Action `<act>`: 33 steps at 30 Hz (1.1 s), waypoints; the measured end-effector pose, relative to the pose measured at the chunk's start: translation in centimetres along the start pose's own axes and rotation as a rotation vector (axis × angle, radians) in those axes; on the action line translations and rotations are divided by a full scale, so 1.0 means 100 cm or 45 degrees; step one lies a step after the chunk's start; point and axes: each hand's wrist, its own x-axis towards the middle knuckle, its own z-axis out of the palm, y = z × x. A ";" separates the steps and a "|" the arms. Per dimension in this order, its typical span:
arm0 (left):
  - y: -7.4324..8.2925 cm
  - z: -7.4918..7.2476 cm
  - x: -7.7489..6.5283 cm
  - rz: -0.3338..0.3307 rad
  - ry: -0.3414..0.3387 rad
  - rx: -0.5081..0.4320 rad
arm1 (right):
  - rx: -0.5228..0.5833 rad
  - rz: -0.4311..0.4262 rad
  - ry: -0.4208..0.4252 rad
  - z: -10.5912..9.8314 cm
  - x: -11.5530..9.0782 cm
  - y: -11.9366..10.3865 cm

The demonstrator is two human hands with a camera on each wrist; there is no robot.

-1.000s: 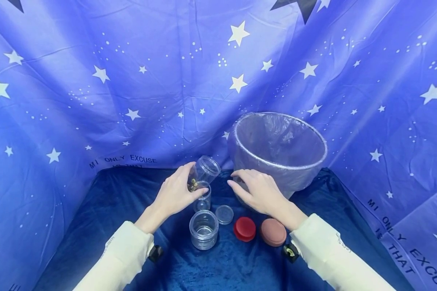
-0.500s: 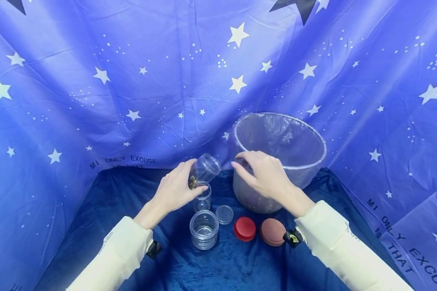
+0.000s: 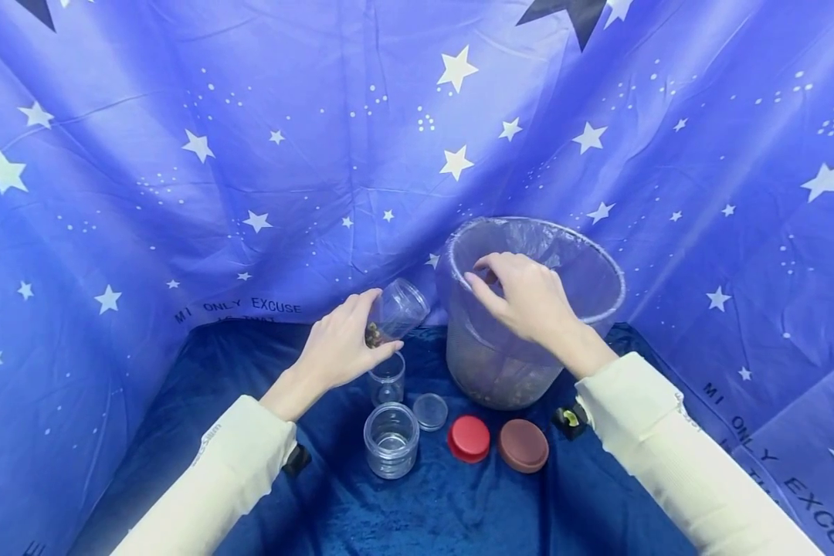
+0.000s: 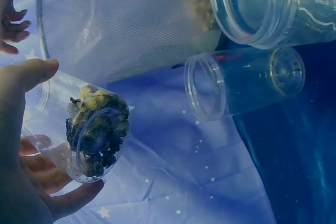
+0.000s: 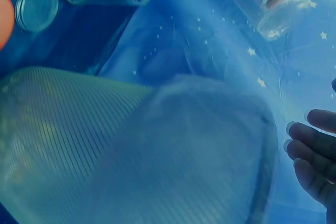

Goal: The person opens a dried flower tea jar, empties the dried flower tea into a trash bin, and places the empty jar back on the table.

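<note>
My left hand [image 3: 344,340] grips a clear plastic jar [image 3: 401,309], which leans with its open mouth up and to the right. Dried yellowish and dark lumps [image 4: 100,129], like dried flower buds, lie gathered at its bottom in the left wrist view. Raised at the near left rim of a mesh wastebasket [image 3: 493,371] is my right hand [image 3: 528,297]. Its fingers [image 5: 315,145] bend loosely and hold nothing. A thin clear bag lines the wastebasket and folds over its rim. Just below the held jar stands a narrow clear jar [image 3: 387,384], uncapped.
A wider open jar [image 3: 391,448] stands nearest me. To its right lie a clear lid [image 3: 430,412], a red lid [image 3: 469,439] and a brown lid [image 3: 523,445] on the dark blue cloth [image 3: 333,502]. A starry blue curtain [image 3: 320,154] closes off the back and sides.
My right hand has risen and shifted right, from in front of the wastebasket to its rim. The left hand has lifted the jar slightly and moved it a little to the right.
</note>
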 end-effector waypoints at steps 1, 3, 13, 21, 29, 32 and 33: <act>0.000 0.000 0.001 0.003 0.002 0.000 | -0.007 0.005 0.001 -0.001 0.001 0.002; 0.001 -0.001 0.004 0.005 0.004 0.001 | -0.021 0.013 0.006 -0.004 0.003 0.006; 0.007 -0.010 0.029 0.006 -0.007 0.013 | -0.080 0.074 0.007 -0.013 0.005 0.024; 0.011 -0.018 0.043 0.000 -0.025 0.035 | -0.155 0.187 -0.095 -0.023 0.008 0.043; 0.014 -0.021 0.050 0.006 -0.023 0.044 | -0.208 0.250 -0.147 -0.036 0.008 0.063; 0.015 -0.021 0.053 0.016 -0.024 0.059 | -0.242 0.259 -0.125 -0.039 0.007 0.072; 0.015 -0.022 0.053 0.021 -0.022 0.067 | -0.253 0.262 -0.118 -0.039 0.007 0.076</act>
